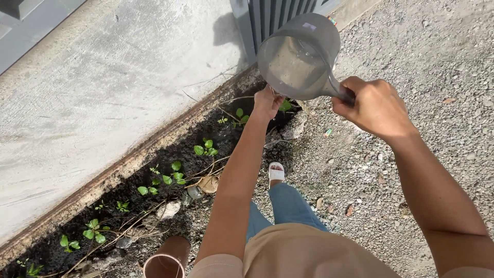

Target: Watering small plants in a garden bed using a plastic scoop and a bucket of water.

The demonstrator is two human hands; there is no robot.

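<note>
grey plastic water dipper [298, 56], tilted, held above the dark soil strip [170, 170].

Hidden and cropped bits, head view

Left hand [267, 103] fingertips hidden behind the grey plastic scoop's [298, 56] rim; can't tell what they pinch. Scoop handle buried in the right hand [373, 105]. Brown round pipe end [165, 261] cut by bottom edge. Grey slatted gate [280, 15] cropped at top. Seedling leaves [175, 175] too small to identify.
</note>
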